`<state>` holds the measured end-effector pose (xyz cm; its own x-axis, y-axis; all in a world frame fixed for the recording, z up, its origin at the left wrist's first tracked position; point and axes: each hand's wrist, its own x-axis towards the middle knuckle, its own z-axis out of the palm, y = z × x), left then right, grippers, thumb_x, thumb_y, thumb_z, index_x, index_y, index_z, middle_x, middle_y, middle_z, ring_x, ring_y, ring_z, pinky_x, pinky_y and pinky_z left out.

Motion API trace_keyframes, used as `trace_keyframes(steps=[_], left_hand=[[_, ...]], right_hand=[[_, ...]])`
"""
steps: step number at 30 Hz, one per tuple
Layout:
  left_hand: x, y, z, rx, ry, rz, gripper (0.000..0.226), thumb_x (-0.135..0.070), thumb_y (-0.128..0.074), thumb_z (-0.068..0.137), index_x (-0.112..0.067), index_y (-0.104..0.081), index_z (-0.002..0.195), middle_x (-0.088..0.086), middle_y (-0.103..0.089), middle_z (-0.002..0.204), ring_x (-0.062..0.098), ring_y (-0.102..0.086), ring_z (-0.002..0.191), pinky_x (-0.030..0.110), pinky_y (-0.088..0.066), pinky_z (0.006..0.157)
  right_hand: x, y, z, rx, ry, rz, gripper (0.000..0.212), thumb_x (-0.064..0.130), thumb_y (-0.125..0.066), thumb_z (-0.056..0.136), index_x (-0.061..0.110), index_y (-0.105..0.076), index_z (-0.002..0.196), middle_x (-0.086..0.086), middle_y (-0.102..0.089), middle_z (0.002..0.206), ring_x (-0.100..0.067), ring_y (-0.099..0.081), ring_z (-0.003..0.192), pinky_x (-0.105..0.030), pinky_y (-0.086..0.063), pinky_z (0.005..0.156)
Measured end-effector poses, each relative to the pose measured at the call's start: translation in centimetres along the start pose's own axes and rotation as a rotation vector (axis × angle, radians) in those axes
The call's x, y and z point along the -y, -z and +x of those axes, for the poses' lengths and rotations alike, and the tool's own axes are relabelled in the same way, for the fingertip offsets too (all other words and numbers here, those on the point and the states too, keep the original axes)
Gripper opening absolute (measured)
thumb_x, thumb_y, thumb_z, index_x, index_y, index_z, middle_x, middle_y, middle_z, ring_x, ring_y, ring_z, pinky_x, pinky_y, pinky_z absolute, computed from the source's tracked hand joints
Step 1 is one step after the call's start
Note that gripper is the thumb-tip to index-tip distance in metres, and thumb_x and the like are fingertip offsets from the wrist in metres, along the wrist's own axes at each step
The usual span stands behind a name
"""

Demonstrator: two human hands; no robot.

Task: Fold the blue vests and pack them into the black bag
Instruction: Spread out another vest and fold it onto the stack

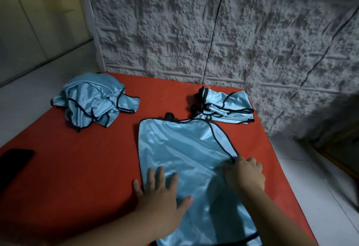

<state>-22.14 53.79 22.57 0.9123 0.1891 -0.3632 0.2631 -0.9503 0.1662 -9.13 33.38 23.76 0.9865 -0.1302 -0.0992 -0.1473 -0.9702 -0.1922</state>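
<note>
A light blue vest point(186, 148) with black trim lies spread flat on the red table point(87, 164), in front of me. My left hand point(161, 197) presses flat on its near left part, fingers straight. My right hand point(244, 175) pinches the black-trimmed edge at the vest's right side. A crumpled heap of blue vests point(93, 101) sits at the far left. A stack of folded blue vests point(227, 107) lies at the far right, with black fabric and a black cord point(196, 99) at its left end.
A dark flat object point(13, 162) lies at the table's left edge. A rough textured wall point(213, 31) rises right behind the table. White tiled floor point(310, 168) shows to the right and left of the table.
</note>
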Motion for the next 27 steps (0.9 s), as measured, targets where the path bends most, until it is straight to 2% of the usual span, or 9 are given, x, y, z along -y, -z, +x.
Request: trace_keyframes(steps=[2,5,7,10,12,15,20,24,27], left_hand=[[0.4,-1.3,-0.2,-0.091,-0.045,0.048,0.083,-0.082,-0.015,0.09,-0.042,0.01,0.158,0.008,0.023,0.166,0.036,0.023,0.152,0.071,0.009,0.114],[2.4,-2.0,-0.4,-0.13,-0.149,0.178,0.082,-0.085,-0.026,0.088,-0.037,-0.043,0.152,0.015,-0.044,0.156,0.042,-0.038,0.144,0.067,-0.022,0.105],[3.7,-2.1,0.0,-0.163,-0.197,0.28,0.083,-0.085,-0.027,0.087,-0.034,-0.051,0.147,0.012,-0.056,0.146,0.038,-0.046,0.139,0.063,-0.028,0.1],[6.2,-0.6,0.2,-0.08,-0.293,0.4,0.083,-0.086,-0.027,0.088,-0.037,-0.04,0.154,0.008,-0.047,0.155,0.033,-0.031,0.145,0.064,-0.025,0.1],[7.6,1.4,0.2,-0.014,-0.362,0.441,0.084,-0.087,-0.022,0.088,-0.045,-0.007,0.16,0.004,-0.009,0.17,0.031,-0.002,0.155,0.068,-0.01,0.111],[9.8,3.0,0.4,0.07,-0.329,0.41,0.084,-0.087,-0.018,0.087,-0.055,0.039,0.14,-0.007,0.048,0.153,0.023,0.043,0.143,0.067,0.021,0.112],[10.6,2.9,-0.7,0.138,-0.284,0.215,0.086,-0.086,-0.024,0.087,-0.057,0.036,0.141,-0.009,0.045,0.156,0.021,0.049,0.138,0.055,0.021,0.118],[7.4,3.0,-1.9,0.105,-0.301,0.244,0.082,-0.074,-0.034,0.094,-0.055,0.024,0.149,-0.003,0.037,0.161,0.027,0.05,0.138,0.07,0.025,0.109],[4.0,3.7,-2.8,0.122,-0.259,0.254,0.081,-0.066,-0.047,0.09,-0.048,-0.003,0.156,0.0,0.011,0.169,0.032,0.027,0.152,0.075,0.021,0.106]], right_hand=[[0.2,0.0,-0.4,0.025,-0.002,0.016,0.048,0.049,-0.054,0.091,0.017,-0.055,0.128,-0.011,-0.049,0.122,-0.034,-0.046,0.12,-0.045,-0.046,0.093],[0.1,0.2,-1.1,0.074,0.047,0.013,0.051,0.051,-0.057,0.09,0.016,-0.053,0.128,-0.01,-0.045,0.121,-0.034,-0.046,0.119,-0.045,-0.047,0.093],[0.1,0.3,-1.9,0.112,0.113,0.028,0.049,0.046,-0.056,0.09,0.015,-0.053,0.128,-0.011,-0.045,0.121,-0.036,-0.05,0.117,-0.044,-0.048,0.093],[0.5,0.2,-3.0,0.149,0.172,0.061,0.042,0.036,-0.05,0.089,0.014,-0.057,0.123,-0.011,-0.052,0.119,-0.037,-0.061,0.107,-0.04,-0.05,0.088],[0.8,0.2,-3.3,0.164,0.183,0.075,0.039,0.033,-0.048,0.086,0.015,-0.061,0.119,-0.01,-0.057,0.118,-0.033,-0.064,0.104,-0.036,-0.051,0.086],[1.3,0.3,-3.6,0.173,0.202,0.078,0.036,0.029,-0.05,0.084,0.017,-0.061,0.117,-0.008,-0.06,0.117,-0.029,-0.064,0.104,-0.033,-0.049,0.081],[2.3,0.6,-2.8,0.127,0.223,0.141,0.028,0.029,-0.053,0.083,0.017,-0.064,0.106,-0.008,-0.065,0.111,-0.028,-0.063,0.099,-0.034,-0.051,0.081],[3.3,1.0,-1.1,0.024,0.261,0.19,0.039,0.034,-0.059,0.091,0.014,-0.066,0.124,-0.013,-0.061,0.124,-0.032,-0.058,0.114,-0.037,-0.05,0.095],[4.7,1.3,0.9,0.06,0.247,0.326,0.045,0.032,-0.059,0.095,0.01,-0.06,0.134,-0.014,-0.066,0.129,-0.032,-0.063,0.116,-0.037,-0.05,0.094]])
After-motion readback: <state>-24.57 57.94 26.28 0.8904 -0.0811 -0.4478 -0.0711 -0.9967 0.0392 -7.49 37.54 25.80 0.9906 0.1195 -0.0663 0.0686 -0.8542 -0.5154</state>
